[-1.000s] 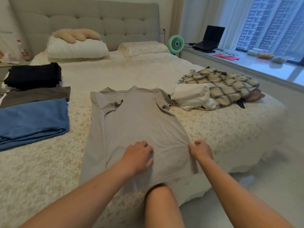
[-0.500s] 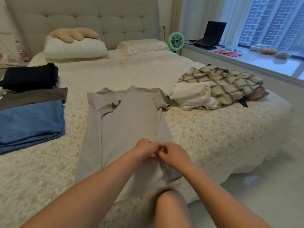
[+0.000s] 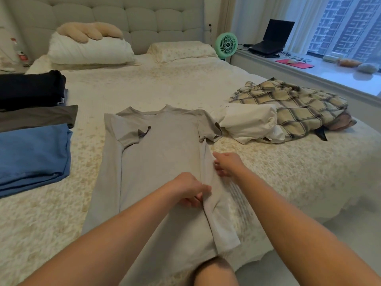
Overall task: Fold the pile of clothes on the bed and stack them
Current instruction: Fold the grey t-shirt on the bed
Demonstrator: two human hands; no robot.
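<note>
— So where is the tee (image 3: 162,162) now?

— Flat on the bed (image 3: 175,89), neck toward the headboard, hem hanging over the near edge by the knee (image 3: 214,271). A second ago it lay wider on the right; since then the right side has been brought in over the body, and the hands, which had met at the middle, have parted along that new fold.

— And the grips?

— Left hand (image 3: 190,191) pinches the folded edge low down, fingers curled on the cloth. Right hand (image 3: 227,165) is further up the same edge, fingers fairly straight and laid on the fabric; it looks like pressing, not gripping.

— What does that mean for the job?

— Both long sides are turned in, I'd say, though the right sleeve (image 3: 208,129) still sticks out. Next is likely tucking it, then folding lengthwise.

— Room to work?

— Bare bedspread beyond the neck. To the left, well apart, lie the blue (image 3: 33,155), grey (image 3: 37,117) and black (image 3: 31,89) folded pieces. On the right the white garment (image 3: 249,122) just about touches the sleeve, the plaid one (image 3: 294,108) behind it. The near edge is the risk: the hem could slide off.
</note>
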